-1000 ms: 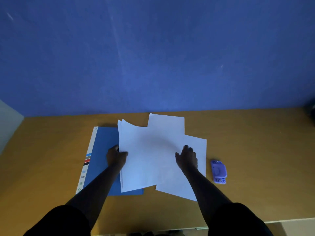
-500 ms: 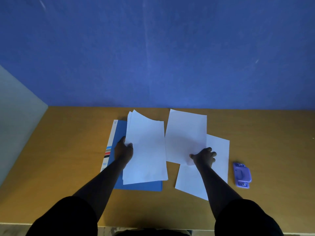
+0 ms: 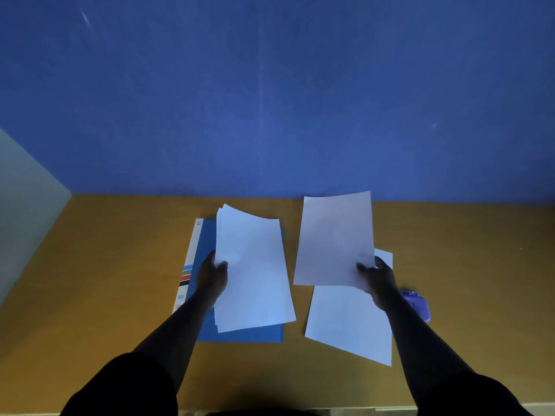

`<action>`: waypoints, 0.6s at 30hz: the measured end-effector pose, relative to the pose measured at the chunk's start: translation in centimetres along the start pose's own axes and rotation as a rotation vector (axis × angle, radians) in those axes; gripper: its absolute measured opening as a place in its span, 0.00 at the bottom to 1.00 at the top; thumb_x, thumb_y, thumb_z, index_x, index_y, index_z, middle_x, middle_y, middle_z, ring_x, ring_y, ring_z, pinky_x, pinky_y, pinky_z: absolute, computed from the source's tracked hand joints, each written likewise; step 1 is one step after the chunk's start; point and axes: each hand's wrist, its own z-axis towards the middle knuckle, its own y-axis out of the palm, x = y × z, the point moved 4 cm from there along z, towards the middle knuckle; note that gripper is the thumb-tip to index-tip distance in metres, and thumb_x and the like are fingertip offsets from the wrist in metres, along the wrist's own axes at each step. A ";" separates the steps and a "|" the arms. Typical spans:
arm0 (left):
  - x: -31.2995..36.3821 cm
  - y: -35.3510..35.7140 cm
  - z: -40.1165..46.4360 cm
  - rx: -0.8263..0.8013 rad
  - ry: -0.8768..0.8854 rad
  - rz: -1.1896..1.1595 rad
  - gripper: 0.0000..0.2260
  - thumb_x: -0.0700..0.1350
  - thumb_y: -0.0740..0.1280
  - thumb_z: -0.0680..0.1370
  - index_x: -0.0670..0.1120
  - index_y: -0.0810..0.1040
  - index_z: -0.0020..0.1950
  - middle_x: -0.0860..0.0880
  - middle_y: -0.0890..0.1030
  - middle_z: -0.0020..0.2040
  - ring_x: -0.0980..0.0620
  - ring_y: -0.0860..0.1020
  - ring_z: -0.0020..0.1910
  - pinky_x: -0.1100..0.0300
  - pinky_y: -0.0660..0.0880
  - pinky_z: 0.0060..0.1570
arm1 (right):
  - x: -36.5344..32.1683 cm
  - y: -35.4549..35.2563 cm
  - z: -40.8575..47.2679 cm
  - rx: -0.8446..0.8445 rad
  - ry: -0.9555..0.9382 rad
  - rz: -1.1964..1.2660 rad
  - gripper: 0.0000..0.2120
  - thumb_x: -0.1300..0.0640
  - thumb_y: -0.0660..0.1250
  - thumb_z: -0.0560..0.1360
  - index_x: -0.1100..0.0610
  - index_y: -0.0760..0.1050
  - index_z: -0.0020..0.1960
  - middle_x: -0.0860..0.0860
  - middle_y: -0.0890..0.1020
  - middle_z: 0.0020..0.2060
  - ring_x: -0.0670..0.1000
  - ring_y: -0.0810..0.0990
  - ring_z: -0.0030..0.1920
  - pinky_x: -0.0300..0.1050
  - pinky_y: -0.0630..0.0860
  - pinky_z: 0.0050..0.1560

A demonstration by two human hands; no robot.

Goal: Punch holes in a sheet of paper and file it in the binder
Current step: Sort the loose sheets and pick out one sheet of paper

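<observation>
A blue binder (image 3: 207, 235) with a white striped spine lies flat on the table. Over it, my left hand (image 3: 213, 273) grips a small stack of white sheets (image 3: 252, 271) by its left edge. My right hand (image 3: 377, 277) holds a single white sheet (image 3: 333, 238) lifted off the table, pinched at its lower right corner. Another white sheet (image 3: 348, 322) lies flat beneath that hand. A purple hole punch (image 3: 419, 304) sits just right of my right wrist, partly hidden by it.
The wooden table (image 3: 120, 265) meets a blue wall (image 3: 270, 100) at the back. A pale panel (image 3: 24, 205) stands at the left end. The table's front edge runs along the bottom of the view.
My right hand has drawn one sheet to the right and raised it off the table. My left hand has taken hold of the stack over the binder. The view shifted left.
</observation>
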 end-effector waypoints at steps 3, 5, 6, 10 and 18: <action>0.2 0.8 -0.4 -0.046 -0.037 -0.068 0.11 0.43 0.62 0.80 0.46 0.73 0.62 0.47 0.79 0.55 0.54 0.76 0.48 0.63 0.74 0.39 | -0.3 0.0 -0.9 -0.125 0.018 0.111 0.16 0.63 0.66 0.77 0.57 0.75 0.64 0.52 0.81 0.47 0.51 0.77 0.39 0.39 0.72 0.27; 0.5 1.4 -0.7 -0.080 -0.062 -0.121 0.11 0.43 0.61 0.81 0.46 0.73 0.63 0.48 0.78 0.54 0.56 0.75 0.44 0.64 0.71 0.35 | -0.2 0.6 -1.5 -0.227 0.029 0.148 0.16 0.63 0.66 0.77 0.59 0.75 0.65 0.53 0.82 0.46 0.52 0.77 0.40 0.38 0.73 0.27; 0.7 1.7 -0.9 -0.094 -0.079 -0.158 0.11 0.43 0.61 0.81 0.46 0.73 0.63 0.49 0.78 0.53 0.57 0.75 0.43 0.64 0.70 0.35 | -0.2 0.9 -1.8 -0.266 0.033 0.152 0.16 0.63 0.66 0.77 0.59 0.75 0.65 0.54 0.83 0.49 0.53 0.79 0.43 0.41 0.75 0.31; 1.5 3.3 -1.6 -0.184 -0.175 -0.308 0.09 0.43 0.60 0.81 0.51 0.73 0.59 0.47 0.79 0.53 0.52 0.76 0.46 0.56 0.73 0.43 | 0.3 2.2 -2.7 -0.343 0.039 0.112 0.16 0.63 0.68 0.76 0.60 0.76 0.63 0.57 0.83 0.56 0.59 0.81 0.55 0.54 0.81 0.50; 2.6 5.6 -3.5 -0.282 -0.174 -0.377 0.10 0.46 0.57 0.82 0.52 0.73 0.62 0.46 0.79 0.54 0.45 0.77 0.51 0.51 0.72 0.49 | 1.2 2.5 -4.1 -0.407 -0.001 -0.184 0.21 0.53 0.75 0.70 0.55 0.76 0.60 0.54 0.84 0.54 0.55 0.83 0.51 0.49 0.82 0.47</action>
